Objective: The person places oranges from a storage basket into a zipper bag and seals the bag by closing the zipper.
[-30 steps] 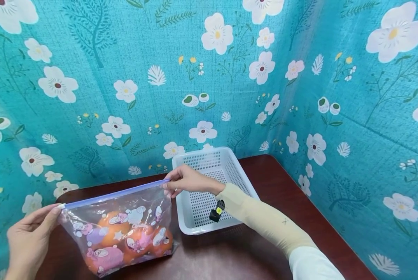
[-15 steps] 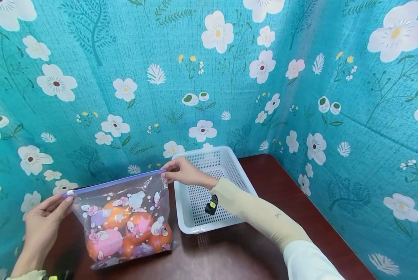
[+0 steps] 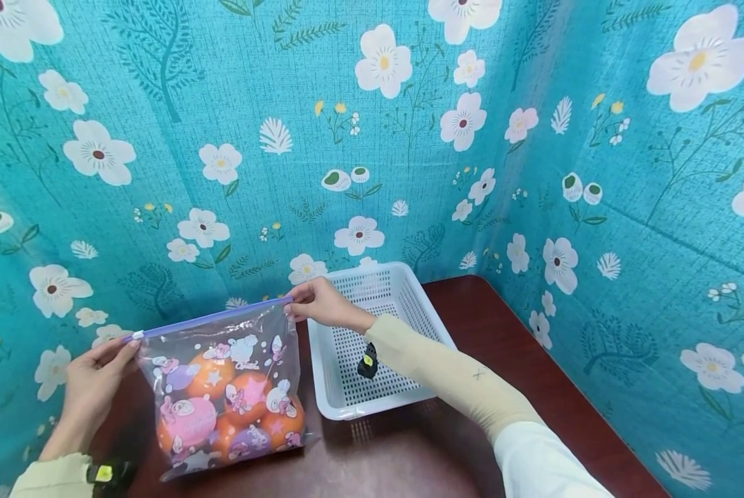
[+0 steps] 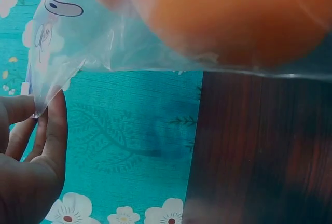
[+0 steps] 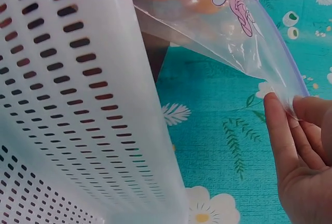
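Observation:
A clear zip bag (image 3: 234, 387) with a purple slider strip and cartoon prints stands upright on the table, several orange round fruits (image 3: 247, 394) inside. At its upper left corner my left hand (image 3: 94, 380) pinches the strip beside the white slider (image 3: 138, 335). My right hand (image 3: 324, 302) pinches the upper right corner, so the strip is stretched in a slant between both hands. In the left wrist view, the left hand (image 4: 36, 151) holds the bag's corner between thumb and fingers. The right wrist view has the right hand (image 5: 306, 151) pinching the other corner.
Right of the bag, a white perforated plastic basket (image 3: 437, 321) stands on the dark red table (image 3: 409, 456), with my right forearm across it. A teal flowered cloth (image 3: 272, 207) hangs behind the table and along its right side.
My left hand has moved right and up with the slider corner. My right hand has risen slightly and shifted left, and the bag now stands taller, its strip higher at both ends.

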{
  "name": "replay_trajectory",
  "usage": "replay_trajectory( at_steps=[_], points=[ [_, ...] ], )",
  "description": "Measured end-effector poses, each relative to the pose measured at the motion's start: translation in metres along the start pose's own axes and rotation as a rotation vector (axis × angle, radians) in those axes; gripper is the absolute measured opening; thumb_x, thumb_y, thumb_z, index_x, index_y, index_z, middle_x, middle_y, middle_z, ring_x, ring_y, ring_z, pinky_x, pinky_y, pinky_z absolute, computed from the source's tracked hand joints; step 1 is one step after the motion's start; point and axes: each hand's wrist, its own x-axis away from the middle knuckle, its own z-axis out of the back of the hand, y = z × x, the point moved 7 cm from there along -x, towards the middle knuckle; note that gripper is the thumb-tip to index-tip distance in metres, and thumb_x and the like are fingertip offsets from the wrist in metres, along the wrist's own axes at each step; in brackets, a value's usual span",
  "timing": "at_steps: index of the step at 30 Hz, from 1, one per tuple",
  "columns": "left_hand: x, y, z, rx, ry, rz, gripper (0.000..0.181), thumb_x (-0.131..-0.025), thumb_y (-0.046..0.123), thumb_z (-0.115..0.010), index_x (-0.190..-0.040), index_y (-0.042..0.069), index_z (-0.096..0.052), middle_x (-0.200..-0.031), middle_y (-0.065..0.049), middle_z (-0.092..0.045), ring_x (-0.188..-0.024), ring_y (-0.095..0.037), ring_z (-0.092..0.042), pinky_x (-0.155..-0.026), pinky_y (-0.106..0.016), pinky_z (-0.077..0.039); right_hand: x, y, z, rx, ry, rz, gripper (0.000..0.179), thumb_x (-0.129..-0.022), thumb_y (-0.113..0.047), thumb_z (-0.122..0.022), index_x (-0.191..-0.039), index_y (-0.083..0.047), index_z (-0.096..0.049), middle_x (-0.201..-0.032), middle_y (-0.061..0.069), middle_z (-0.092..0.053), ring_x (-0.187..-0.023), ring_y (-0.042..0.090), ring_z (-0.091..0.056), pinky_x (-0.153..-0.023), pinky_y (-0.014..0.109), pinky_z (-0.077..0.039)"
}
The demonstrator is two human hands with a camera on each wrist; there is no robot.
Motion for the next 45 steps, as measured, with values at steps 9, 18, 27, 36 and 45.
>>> replay_trajectory(
  at_steps=[9,18,27,36,45],
  points=[
    [-0.015,0.001,-0.007,-0.236,-0.054,-0.012,0.064,-0.104,0.045,-0.049,-0.148,-0.002,-0.049,-0.122,-0.014,-0.061,-0.078,0.007,-0.054,-0.071,-0.019,-0.057,-0.013,0.012,0.008,0.087,0.078,-0.009,0.017,-0.098,-0.004,-0.065,-0.108,0.006,-0.074,-0.093,0.018,-0.075,-0.078,0.02,-0.075,-0.073,0.029,-0.062],
    [-0.027,-0.007,-0.02,-0.195,-0.112,-0.059,0.056,-0.107,0.031,-0.048,-0.14,-0.014,-0.05,-0.114,-0.025,-0.064,-0.07,0.007,-0.062,-0.061,-0.011,-0.053,-0.023,0.022,0.01,0.115,0.1,-0.043,0.014,-0.096,-0.002,-0.067,-0.103,0.007,-0.075,-0.087,0.018,-0.075,-0.079,0.031,-0.075,-0.075,0.039,-0.063],
    [-0.042,-0.014,-0.033,-0.16,-0.173,-0.023,0.057,-0.108,0.026,-0.048,-0.143,-0.018,-0.042,-0.134,-0.04,-0.051,-0.073,0.006,-0.065,-0.068,-0.021,-0.059,-0.034,0.039,0.014,0.165,0.137,-0.056,0.011,-0.094,0.0,-0.069,-0.099,0.007,-0.075,-0.084,0.019,-0.075,-0.078,0.035,-0.074,-0.069,0.034,-0.062],
    [-0.052,-0.02,-0.047,-0.132,-0.236,0.02,0.055,-0.107,0.016,-0.047,-0.145,-0.021,-0.035,-0.14,-0.042,-0.044,-0.079,0.001,-0.064,-0.078,-0.031,-0.06,-0.041,0.045,0.017,0.27,0.15,-0.055,0.007,-0.093,0.001,-0.07,-0.093,0.005,-0.076,-0.081,0.016,-0.075,-0.07,0.022,-0.073,-0.06,0.021,-0.056],
    [-0.056,-0.033,-0.062,-0.116,-0.28,0.015,0.052,-0.104,0.008,-0.051,-0.14,-0.026,-0.036,-0.136,-0.047,-0.045,-0.086,-0.015,-0.071,-0.085,-0.041,-0.057,-0.047,0.054,0.012,0.347,0.134,-0.073,0.007,-0.091,0.001,-0.071,-0.091,0.004,-0.077,-0.081,0.014,-0.075,-0.063,0.01,-0.066,-0.057,0.02,-0.052]
  ],
)
